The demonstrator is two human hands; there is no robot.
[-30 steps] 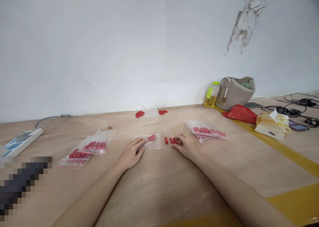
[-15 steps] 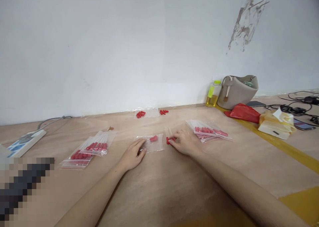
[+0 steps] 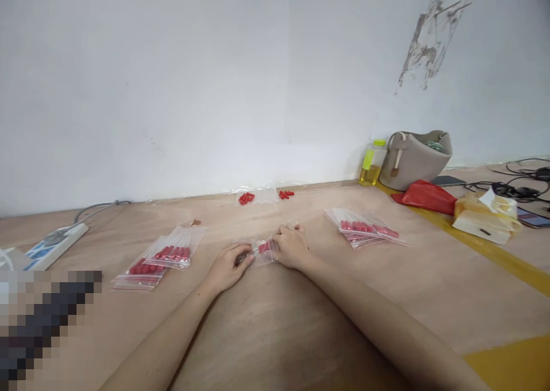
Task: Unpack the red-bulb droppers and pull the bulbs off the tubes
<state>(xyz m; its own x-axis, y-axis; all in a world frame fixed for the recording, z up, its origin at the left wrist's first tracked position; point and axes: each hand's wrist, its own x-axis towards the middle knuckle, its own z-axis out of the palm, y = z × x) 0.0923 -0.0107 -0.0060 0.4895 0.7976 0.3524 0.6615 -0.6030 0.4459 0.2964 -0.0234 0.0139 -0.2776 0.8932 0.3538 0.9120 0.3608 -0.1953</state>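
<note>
A small clear zip bag with red pieces inside lies on the wooden table between my hands. My left hand pinches the bag's left end, fingers closed on the plastic. My right hand is curled at the bag's right end, fingers closed over red pieces at its mouth; what lies under the fingers is hidden.
Filled bags of red pieces lie at the left and at the right. Loose red pieces sit near the wall. A power strip, a bottle, a grey bag, a red pouch and cables stand at the edges.
My right hand gathered the loose red pieces and tubes beside the bag and slid left onto the bag's right end. My left hand kept its hold on the bag.
</note>
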